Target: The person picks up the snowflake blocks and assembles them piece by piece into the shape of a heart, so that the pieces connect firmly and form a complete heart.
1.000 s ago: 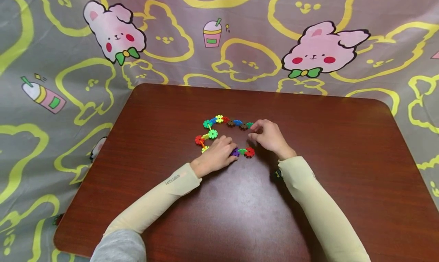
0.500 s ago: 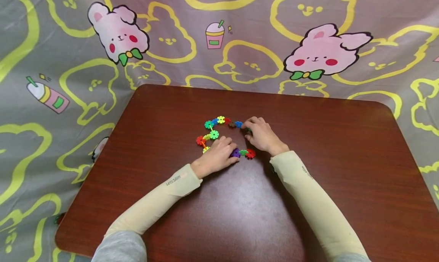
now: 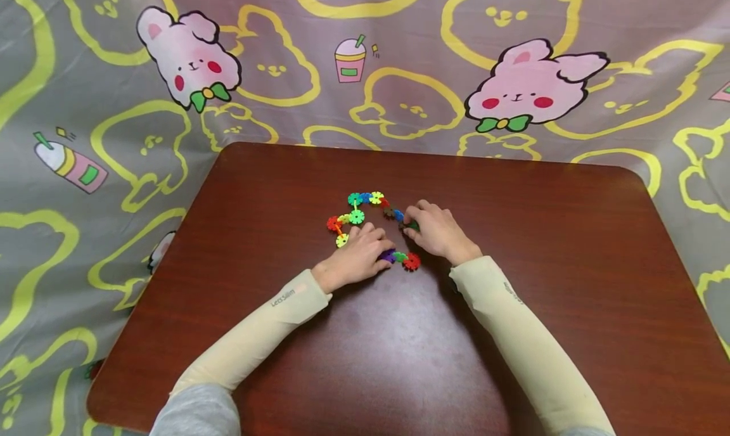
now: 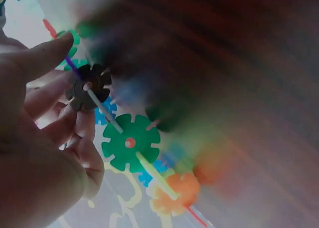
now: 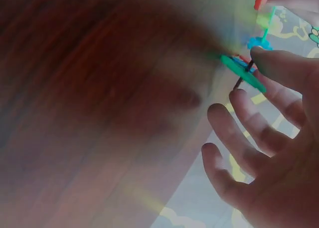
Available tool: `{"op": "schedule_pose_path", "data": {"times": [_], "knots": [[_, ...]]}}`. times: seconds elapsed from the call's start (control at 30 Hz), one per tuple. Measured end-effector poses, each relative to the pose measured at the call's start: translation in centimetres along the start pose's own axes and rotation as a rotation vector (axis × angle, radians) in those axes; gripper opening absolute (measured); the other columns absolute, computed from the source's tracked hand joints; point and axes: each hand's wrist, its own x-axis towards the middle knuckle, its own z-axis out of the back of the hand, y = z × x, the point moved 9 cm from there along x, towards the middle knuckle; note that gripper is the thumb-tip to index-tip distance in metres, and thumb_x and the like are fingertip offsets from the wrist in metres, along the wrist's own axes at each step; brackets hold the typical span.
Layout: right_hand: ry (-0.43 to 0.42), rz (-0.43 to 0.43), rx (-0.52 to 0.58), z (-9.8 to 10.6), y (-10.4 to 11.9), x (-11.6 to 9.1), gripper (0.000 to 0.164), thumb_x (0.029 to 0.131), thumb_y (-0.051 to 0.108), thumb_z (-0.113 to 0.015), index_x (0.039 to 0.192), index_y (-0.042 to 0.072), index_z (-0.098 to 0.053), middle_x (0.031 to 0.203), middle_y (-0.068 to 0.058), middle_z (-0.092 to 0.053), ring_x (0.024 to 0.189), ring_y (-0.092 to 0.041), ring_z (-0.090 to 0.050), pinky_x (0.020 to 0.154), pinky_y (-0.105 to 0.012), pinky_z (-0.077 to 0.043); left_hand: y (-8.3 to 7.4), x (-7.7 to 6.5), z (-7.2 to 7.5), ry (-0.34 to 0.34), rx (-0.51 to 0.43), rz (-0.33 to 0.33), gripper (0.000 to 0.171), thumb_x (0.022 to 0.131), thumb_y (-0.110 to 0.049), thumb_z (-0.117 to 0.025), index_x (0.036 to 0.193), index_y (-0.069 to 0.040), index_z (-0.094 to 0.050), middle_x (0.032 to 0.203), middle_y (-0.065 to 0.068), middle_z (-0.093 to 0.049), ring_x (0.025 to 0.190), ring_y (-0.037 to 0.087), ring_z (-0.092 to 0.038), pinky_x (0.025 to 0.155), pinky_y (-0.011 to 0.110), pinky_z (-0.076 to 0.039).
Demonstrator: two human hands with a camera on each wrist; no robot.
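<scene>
A chain of notched plastic snowflake discs [image 3: 377,198] in several colours curves across the table, its two ends towards the right. My left hand [image 3: 356,255] holds the nearer stretch, covering part of it; in the left wrist view the thumb and fingers are around the chain near a dark disc [image 4: 102,78], with a larger green disc [image 4: 117,143] further along. A red disc [image 3: 412,262] forms the nearer end, free of both hands. My right hand [image 3: 436,227] pinches the farther end, where the right wrist view shows a green disc [image 5: 242,73] by the thumb tip.
The chain lies on a brown wooden table [image 3: 285,372] with rounded corners. Behind and to the left hangs a patterned cloth [image 3: 410,43] with rabbits and drink cups. Light sleeves [image 3: 513,322] cover both forearms.
My right hand has come in from the right and taken hold of the chain's farther end. That end has bent nearer the red disc. My left hand has stayed nearly in place.
</scene>
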Motion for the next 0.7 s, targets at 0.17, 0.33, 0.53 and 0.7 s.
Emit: {"op": "schedule_pose_path", "data": {"times": [0.17,0.33,0.53,0.7], "knots": [[0.000,0.008,-0.060,0.0,0.2,-0.5,0.023,0.093,0.031,-0.063,0.109,0.016,-0.056,0.108,-0.009,-0.059,0.095,-0.031,-0.061,0.084,-0.051,-0.044,0.1,-0.1,0.1,0.005,0.030,-0.029,0.031,0.090,-0.032,-0.068,0.117,-0.016,-0.069,0.100,0.000,-0.062,0.098,0.021,-0.047,0.077,0.040,-0.031],[-0.009,0.044,-0.130,0.0,0.7,-1.1,0.028,0.094,0.030,-0.063,0.113,0.014,-0.053,0.099,-0.010,-0.058,0.084,-0.032,-0.062,0.077,-0.050,-0.047,0.3,-0.3,0.5,-0.006,0.027,-0.054,0.029,0.089,-0.026,-0.070,0.117,-0.017,-0.069,0.100,-0.002,-0.063,0.102,0.020,-0.048,0.079,0.041,-0.030],[0.003,0.086,-0.188,-0.2,1.3,-1.9,0.033,0.093,0.034,-0.064,0.119,0.016,-0.055,0.098,-0.011,-0.060,0.069,-0.027,-0.061,0.070,-0.046,-0.049,0.9,-0.4,0.6,0.029,0.003,-0.037,0.030,0.090,-0.019,-0.069,0.120,-0.017,-0.068,0.108,0.000,-0.063,0.108,0.021,-0.047,0.086,0.043,-0.030],[0.053,0.100,-0.145,-0.2,1.5,-2.6,0.030,0.097,0.037,-0.056,0.118,0.015,-0.061,0.102,-0.009,-0.061,0.067,-0.021,-0.057,0.064,-0.039,-0.048,1.4,-0.3,0.5,0.042,-0.018,-0.023,0.030,0.090,-0.016,-0.067,0.120,-0.016,-0.068,0.113,0.002,-0.062,0.111,0.023,-0.048,0.090,0.044,-0.031]]}}
